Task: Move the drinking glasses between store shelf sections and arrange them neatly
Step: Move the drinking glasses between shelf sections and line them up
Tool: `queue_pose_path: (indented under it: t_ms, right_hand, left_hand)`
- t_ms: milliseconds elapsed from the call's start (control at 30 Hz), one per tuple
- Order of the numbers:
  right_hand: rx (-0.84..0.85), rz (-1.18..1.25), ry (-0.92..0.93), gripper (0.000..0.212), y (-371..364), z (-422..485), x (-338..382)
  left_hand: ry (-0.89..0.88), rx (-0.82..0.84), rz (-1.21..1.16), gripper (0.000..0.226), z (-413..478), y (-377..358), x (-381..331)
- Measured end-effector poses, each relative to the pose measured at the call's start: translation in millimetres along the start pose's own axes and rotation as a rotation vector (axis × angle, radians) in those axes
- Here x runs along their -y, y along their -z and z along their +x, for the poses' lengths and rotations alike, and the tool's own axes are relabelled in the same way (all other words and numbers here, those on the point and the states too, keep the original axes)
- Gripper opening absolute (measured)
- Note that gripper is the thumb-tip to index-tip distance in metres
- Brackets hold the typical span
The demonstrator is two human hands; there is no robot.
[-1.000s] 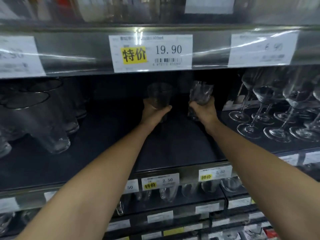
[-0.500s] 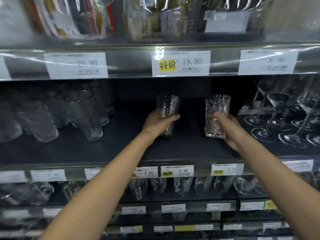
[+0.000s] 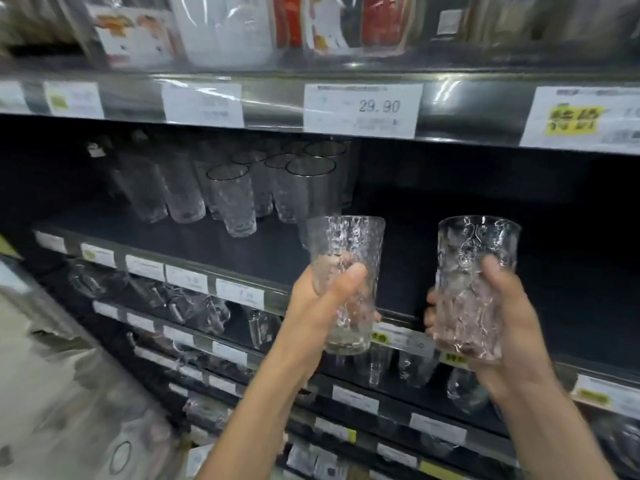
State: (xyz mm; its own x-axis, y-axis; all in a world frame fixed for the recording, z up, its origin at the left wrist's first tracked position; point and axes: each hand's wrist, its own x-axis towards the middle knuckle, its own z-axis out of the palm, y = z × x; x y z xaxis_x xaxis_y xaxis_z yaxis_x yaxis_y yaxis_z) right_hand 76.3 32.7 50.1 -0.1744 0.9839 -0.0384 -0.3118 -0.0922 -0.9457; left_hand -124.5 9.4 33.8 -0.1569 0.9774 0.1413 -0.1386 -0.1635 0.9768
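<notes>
My left hand [image 3: 323, 306] grips a clear textured drinking glass [image 3: 346, 258] upright, in front of the dark shelf [image 3: 270, 254]. My right hand [image 3: 502, 327] grips a second textured glass [image 3: 479, 251] at about the same height, a little to the right. Both glasses are off the shelf, held out in front of its edge. On the shelf to the left stands a group of several similar tall glasses [image 3: 235, 199], packed close together.
The shelf section behind my hands is bare dark board. Price tags line the shelf edges, one reading 29.90 [image 3: 363, 107]. Boxed goods [image 3: 221, 26] fill the shelf above. Lower shelves hold more glassware [image 3: 207, 313]. A pale bag or cart [image 3: 69, 393] sits at lower left.
Both hands have pulled the two glasses back off the shelf and nearer to me. The view has swung left, so the group of tall glasses is now closer to centre and the wine glasses are gone.
</notes>
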Motion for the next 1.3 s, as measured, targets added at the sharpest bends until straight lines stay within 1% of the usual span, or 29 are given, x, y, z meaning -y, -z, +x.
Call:
queue_pose_path:
  t_ms: [100,167,200,233,267,300,367,433,500,567,633,667,733,767,800,867,900,1000,1033,1067,1133,1167,1233,1267,1300]
  right_hand:
    - [0.113,0.008,-0.032,0.038,-48,-3,-16]
    - [0.173,0.010,-0.048,0.037,-82,-5,-27]
    - [0.204,0.011,-0.055,0.039,-100,-7,-33]
    - [0.236,0.002,-0.063,0.045,-116,-8,-40]
    - [0.262,-0.013,-0.073,0.055,-132,-9,-47]
    - [0.276,-0.024,-0.080,0.066,-148,-10,-54]
    - [0.286,-0.035,-0.093,0.077,-182,-13,-65]
    - [0.288,-0.029,-0.113,0.077,-213,-16,-76]
    - [0.297,-0.031,-0.122,0.075,-241,-18,-86]
    - [0.300,-0.035,-0.135,0.085,-265,-19,-96]
    - [0.287,-0.025,-0.137,0.089,-290,-21,-103]
    - [0.291,-0.022,-0.122,0.088,-301,-21,-107]
    - [0.282,-0.022,-0.100,0.079,-320,-19,-112]
    - [0.275,-0.025,-0.101,0.076,-328,-18,-115]
    - [0.265,-0.025,-0.106,0.079,-335,-15,-118]
    - [0.224,-0.038,-0.128,0.092,-345,-10,-123]
    - [0.202,-0.043,-0.132,0.092,-349,-6,-124]
    - [0.202,-0.044,-0.089,0.075,-358,4,-122]
    - [0.200,-0.044,-0.085,0.080,-359,9,-122]
    - [0.180,-0.042,-0.092,0.089,-359,15,-123]
    - [0.111,-0.035,-0.106,0.098,-359,30,-130]
    - [0.098,-0.031,-0.119,0.105,-359,38,-131]
    - [0.059,-0.036,-0.120,0.116,-358,56,-134]
    - [0.038,-0.041,-0.111,0.117,-358,64,-136]
    - [0.018,-0.041,-0.103,0.116,-357,72,-137]
  left_hand:
    - [-0.005,-0.070,-0.087,0.067,-18,41,-13]
    - [-0.056,-0.132,-0.053,0.065,-26,72,-22]
    - [-0.081,-0.167,-0.027,0.059,-30,89,-26]
    - [-0.103,-0.192,-0.002,0.051,-34,105,-31]
    - [-0.117,-0.209,0.019,0.045,-38,121,-35]
    - [-0.123,-0.225,0.032,0.043,-41,137,-40]
    - [-0.132,-0.253,0.035,0.054,-49,168,-47]
    - [-0.147,-0.254,0.040,0.060,-56,200,-53]
    - [-0.156,-0.249,0.069,0.054,-61,230,-57]
    - [-0.149,-0.253,0.060,0.049,-65,257,-59]
    - [-0.136,-0.243,0.041,0.044,-66,281,-61]
    - [-0.127,-0.237,0.037,0.040,-67,292,-62]
    - [-0.122,-0.227,0.035,0.035,-64,311,-63]
    - [-0.119,-0.226,0.033,0.036,-62,319,-64]
    - [-0.116,-0.226,0.033,0.039,-59,327,-65]
    - [-0.107,-0.226,0.043,0.048,-53,340,-65]
    - [-0.101,-0.220,0.054,0.053,-49,346,-65]
    - [-0.081,-0.216,0.070,0.064,-31,359,-64]
    - [-0.077,-0.218,0.056,0.063,-24,362,-62]
    - [-0.072,-0.221,0.034,0.058,-17,366,-59]
    - [-0.045,-0.219,-0.012,0.044,0,372,-54]
    - [-0.028,-0.220,-0.021,0.050,9,375,-51]
    - [0.006,-0.221,-0.012,0.079,27,381,-46]
    - [0.036,-0.236,0.001,0.083,36,384,-43]
    - [0.059,-0.249,0.011,0.079,45,388,-42]
